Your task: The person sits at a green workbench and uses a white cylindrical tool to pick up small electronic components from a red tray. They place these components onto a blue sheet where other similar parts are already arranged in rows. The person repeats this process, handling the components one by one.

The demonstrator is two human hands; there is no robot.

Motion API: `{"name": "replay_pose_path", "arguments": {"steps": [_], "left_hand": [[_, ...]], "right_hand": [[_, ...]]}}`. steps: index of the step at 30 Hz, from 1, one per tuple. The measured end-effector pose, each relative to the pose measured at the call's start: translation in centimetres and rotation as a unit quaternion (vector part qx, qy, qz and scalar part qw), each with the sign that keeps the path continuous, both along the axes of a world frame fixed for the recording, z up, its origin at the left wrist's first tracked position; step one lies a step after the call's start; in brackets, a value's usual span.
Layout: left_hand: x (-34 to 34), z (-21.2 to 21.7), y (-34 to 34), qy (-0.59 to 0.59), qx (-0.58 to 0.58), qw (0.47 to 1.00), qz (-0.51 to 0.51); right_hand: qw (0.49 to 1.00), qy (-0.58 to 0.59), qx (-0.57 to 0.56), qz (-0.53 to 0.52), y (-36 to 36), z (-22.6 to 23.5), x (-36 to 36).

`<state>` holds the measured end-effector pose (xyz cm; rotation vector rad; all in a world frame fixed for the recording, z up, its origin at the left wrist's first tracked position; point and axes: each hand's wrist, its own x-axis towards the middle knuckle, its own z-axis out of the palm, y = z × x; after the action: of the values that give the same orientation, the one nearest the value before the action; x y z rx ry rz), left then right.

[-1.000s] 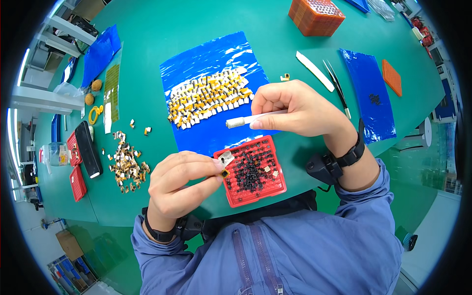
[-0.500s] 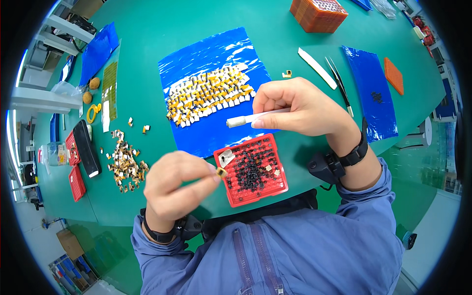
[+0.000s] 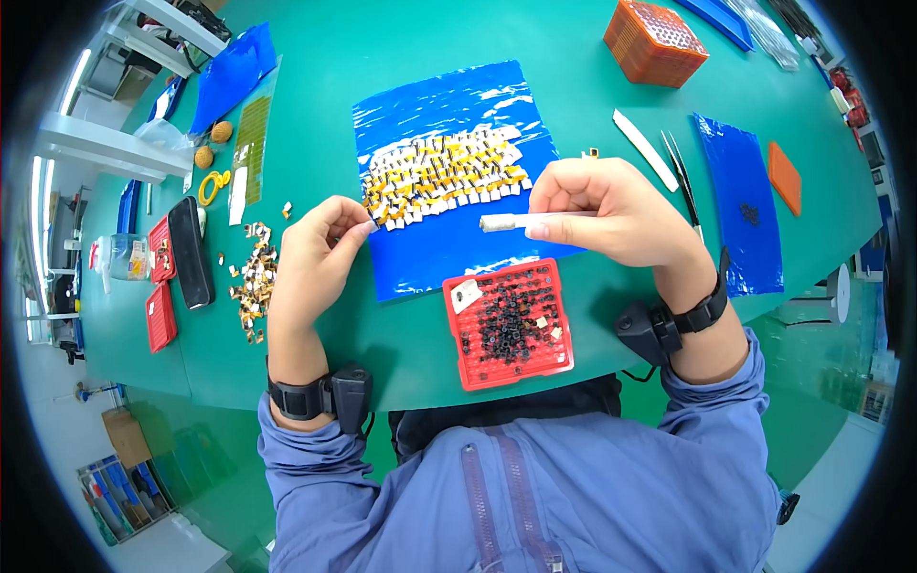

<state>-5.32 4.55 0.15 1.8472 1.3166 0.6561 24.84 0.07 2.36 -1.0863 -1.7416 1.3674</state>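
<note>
Most yellow-and-white pieces (image 3: 444, 177) lie in rows on the blue plastic sheet (image 3: 449, 110); a loose pile (image 3: 253, 282) remains. Left hand (image 3: 315, 263) pinches a piece at the rows' edge; right hand (image 3: 611, 210) grips a white pen-like tool (image 3: 504, 222).

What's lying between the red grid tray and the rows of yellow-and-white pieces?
In the head view, only bare blue sheet and a strip of green table separate the red grid tray from the rows of pieces.

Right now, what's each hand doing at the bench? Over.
Left hand pinching at the rows of small parts on the blue sheet. Right hand holds a white stick level above the sheet. Red tray near, untouched. Nothing between.
</note>
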Motion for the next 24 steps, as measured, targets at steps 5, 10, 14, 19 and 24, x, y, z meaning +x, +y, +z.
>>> {"name": "replay_pose_path", "arguments": {"steps": [5, 10, 14, 19, 24], "left_hand": [[-0.1, -0.7, 0.1, 0.010, -0.010, 1.000, 0.000], [0.6, -0.1, 0.0, 0.045, -0.016, 0.999, -0.010], [0.6, -0.6, 0.1, 0.070, 0.032, 0.997, -0.007], [0.3, -0.5, 0.3, 0.099, 0.108, 0.989, 0.008], [-3.9, -0.8, 2.0, 0.074, 0.192, 0.970, 0.131]], "right_hand": [[1.000, 0.007, -0.007, -0.002, -0.1, 0.3, -0.2], [1.000, 0.005, -0.014, -0.004, -0.2, 0.3, -0.2], [1.000, 0.008, -0.018, -0.004, -0.2, 0.0, -0.2], [0.999, 0.007, -0.036, -0.006, -0.2, 0.1, -0.2], [0.999, 0.015, -0.042, -0.010, -0.3, 0.2, -0.3]]}}
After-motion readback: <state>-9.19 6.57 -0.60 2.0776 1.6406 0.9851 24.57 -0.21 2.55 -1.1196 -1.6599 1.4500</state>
